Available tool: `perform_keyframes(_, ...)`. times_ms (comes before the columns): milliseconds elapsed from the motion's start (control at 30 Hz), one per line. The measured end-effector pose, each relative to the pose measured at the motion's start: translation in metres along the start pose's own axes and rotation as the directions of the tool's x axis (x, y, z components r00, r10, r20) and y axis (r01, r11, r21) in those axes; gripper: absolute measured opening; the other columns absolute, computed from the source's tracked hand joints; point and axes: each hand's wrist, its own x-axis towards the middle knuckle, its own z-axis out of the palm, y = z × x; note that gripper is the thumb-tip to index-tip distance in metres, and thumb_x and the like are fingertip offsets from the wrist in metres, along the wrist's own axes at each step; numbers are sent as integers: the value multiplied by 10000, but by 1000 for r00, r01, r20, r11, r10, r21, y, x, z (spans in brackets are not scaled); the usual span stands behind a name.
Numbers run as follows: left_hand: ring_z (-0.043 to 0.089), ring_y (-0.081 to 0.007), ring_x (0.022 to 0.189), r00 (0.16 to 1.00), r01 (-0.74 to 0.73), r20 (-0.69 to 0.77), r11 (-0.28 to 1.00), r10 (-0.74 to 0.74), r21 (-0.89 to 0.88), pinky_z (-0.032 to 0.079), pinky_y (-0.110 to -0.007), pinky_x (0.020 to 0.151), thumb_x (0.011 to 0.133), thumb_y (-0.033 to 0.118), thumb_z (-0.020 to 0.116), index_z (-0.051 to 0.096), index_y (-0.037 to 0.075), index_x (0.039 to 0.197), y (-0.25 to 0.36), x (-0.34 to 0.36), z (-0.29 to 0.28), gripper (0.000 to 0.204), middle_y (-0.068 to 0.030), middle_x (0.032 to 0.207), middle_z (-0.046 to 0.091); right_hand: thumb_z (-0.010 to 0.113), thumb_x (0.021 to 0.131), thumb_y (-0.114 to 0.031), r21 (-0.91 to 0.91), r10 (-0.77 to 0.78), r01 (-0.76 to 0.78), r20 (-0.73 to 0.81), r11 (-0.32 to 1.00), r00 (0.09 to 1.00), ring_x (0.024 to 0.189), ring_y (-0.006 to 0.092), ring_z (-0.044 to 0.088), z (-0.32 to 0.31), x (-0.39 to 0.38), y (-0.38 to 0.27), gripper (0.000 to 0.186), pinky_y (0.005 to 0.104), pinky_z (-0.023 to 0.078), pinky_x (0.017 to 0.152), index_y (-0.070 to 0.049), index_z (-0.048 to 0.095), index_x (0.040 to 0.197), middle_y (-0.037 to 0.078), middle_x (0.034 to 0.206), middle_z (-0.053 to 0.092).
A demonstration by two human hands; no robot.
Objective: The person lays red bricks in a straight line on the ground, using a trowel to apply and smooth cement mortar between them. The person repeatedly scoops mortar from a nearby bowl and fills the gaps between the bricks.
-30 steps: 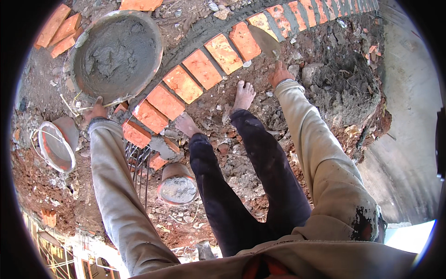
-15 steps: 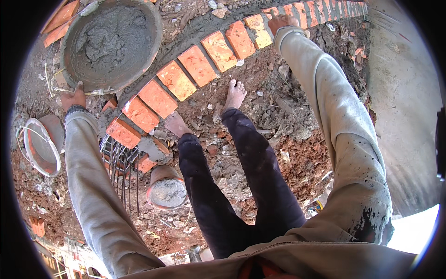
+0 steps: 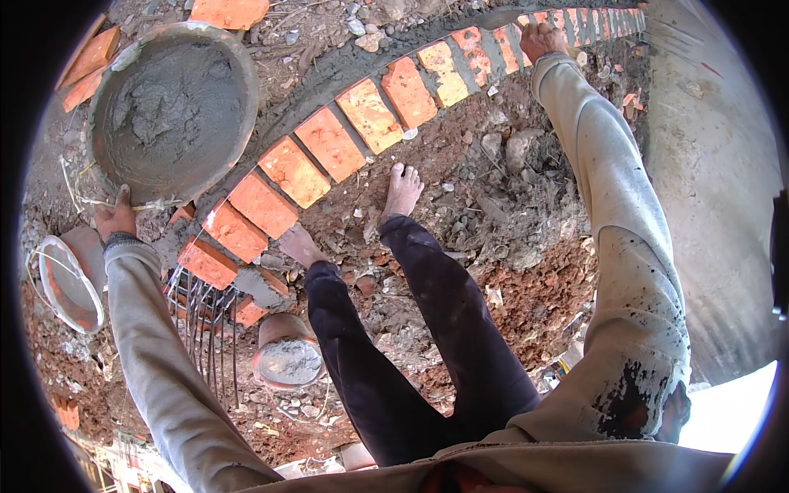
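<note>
A round metal pan point(image 3: 238, 90) of grey wet mortar sits on the ground at upper left. My left hand point(image 3: 117, 217) grips its near rim. A curved row of orange bricks point(image 3: 329, 144) with mortar joints runs from lower left to upper right. My right hand point(image 3: 542, 37) is stretched out to the far end of that row, closed on a trowel point(image 3: 493, 16) whose blade lies along the bricks. My bare feet point(image 3: 403, 189) stand on rubble just inside the row.
A cage of steel rebar point(image 3: 201, 320) stands by my left leg, next to a round pipe end point(image 3: 283, 361) filled with mortar. A white-rimmed round container point(image 3: 70, 283) lies at left. Loose bricks point(image 3: 90, 62) lie beyond the pan. A grey concrete wall point(image 3: 715, 205) rises at right.
My right hand has reached farther along the brick row toward the upper right with the trowel. My left hand has stayed on the pan's rim while the view shifted.
</note>
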Motion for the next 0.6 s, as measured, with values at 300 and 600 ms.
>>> perform_keyframes(300, 589, -245, 1038, 999, 7, 43, 983, 1, -186, 472, -341, 895, 790, 79, 712, 389, -52, 1333, -16, 21, -2, 645, -167, 1212, 572, 536, 882, -173, 249, -146, 89, 219, 964, 965, 1060, 254, 603, -46, 10, 8, 317, 431, 512, 833, -77, 569, 1182, 101, 1144, 598)
perform_keyframes(600, 579, -367, 1055, 955, -249, -139, 963, 261, 101, 430, -395, 921, 687, 333, 785, 515, -121, 1130, 56, -11, 12, 689, -285, 1097, 597, 536, 873, -239, 772, -148, 416, -396, 480, 906, 996, 351, 626, -230, -110, -24, 470, 452, 503, 851, -148, 439, 1324, 140, 1234, 567)
